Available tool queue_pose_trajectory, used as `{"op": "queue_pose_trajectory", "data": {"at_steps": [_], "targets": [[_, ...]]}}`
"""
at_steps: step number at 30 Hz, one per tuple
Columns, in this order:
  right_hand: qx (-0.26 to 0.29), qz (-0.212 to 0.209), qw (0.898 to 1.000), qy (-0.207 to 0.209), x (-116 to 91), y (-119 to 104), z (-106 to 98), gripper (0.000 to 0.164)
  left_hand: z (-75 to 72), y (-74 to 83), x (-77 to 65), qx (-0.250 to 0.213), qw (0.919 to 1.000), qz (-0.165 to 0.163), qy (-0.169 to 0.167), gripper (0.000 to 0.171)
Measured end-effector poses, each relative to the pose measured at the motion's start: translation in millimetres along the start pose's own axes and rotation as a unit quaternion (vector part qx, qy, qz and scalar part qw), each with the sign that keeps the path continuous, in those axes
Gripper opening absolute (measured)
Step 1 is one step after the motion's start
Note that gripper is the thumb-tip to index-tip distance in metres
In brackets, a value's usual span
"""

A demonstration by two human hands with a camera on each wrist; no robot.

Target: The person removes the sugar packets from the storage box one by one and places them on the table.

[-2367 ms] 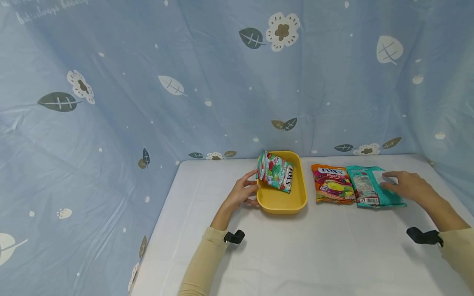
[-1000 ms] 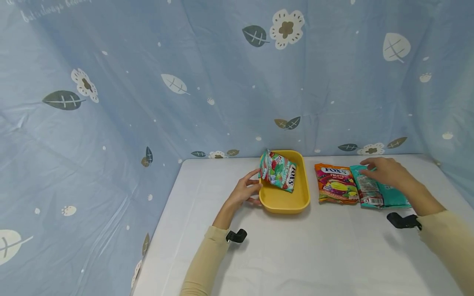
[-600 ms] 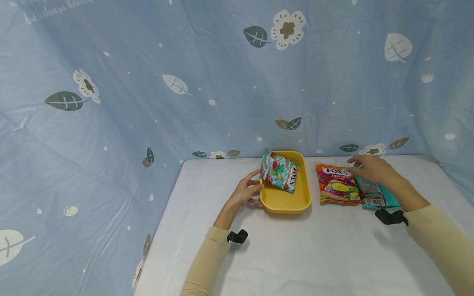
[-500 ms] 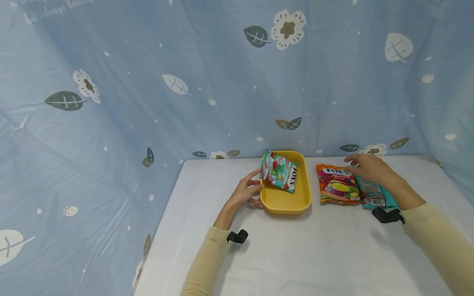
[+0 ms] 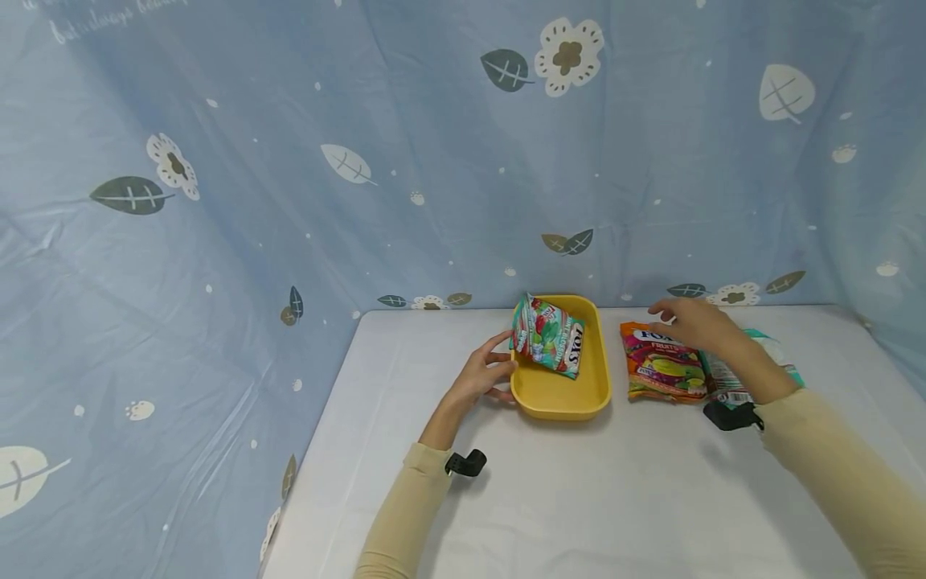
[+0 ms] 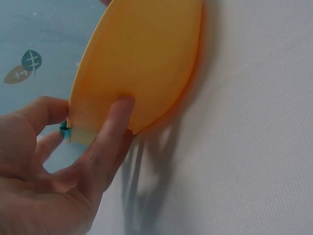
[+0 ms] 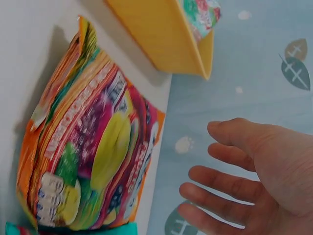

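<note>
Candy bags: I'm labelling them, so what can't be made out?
Head: right forearm covers part of the loose teal bag.
Head: orange bag, fine print too small.
Left wrist: the tub hides most of the bag inside.
Right wrist: lower edge cuts off loose teal bag.

There are 3 packets [image 5: 664, 366] (1 orange), 1 tub [image 5: 553, 396], 2 hands [image 5: 475, 378].

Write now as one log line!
left hand: touching yellow tub | right hand: empty, near orange bag | teal bag: in tub
</note>
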State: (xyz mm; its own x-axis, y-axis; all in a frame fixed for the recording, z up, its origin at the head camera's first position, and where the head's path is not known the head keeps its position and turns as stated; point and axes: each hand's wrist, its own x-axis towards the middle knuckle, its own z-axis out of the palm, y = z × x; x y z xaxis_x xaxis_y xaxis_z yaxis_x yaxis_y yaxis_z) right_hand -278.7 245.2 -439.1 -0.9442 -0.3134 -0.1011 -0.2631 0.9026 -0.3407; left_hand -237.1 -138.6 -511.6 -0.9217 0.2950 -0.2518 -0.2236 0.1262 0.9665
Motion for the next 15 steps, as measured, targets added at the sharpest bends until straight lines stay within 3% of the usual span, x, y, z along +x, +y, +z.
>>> {"op": "queue_pose_trajectory", "data": {"at_steps": [15], "targets": [[0.017, -0.024, 1.000, 0.006, 15.6, -31.1, 1.1, 0.044, 1.7, 0.7, -1.2, 0.003, 0.9999, -0.004, 0.009, 0.066]]}}
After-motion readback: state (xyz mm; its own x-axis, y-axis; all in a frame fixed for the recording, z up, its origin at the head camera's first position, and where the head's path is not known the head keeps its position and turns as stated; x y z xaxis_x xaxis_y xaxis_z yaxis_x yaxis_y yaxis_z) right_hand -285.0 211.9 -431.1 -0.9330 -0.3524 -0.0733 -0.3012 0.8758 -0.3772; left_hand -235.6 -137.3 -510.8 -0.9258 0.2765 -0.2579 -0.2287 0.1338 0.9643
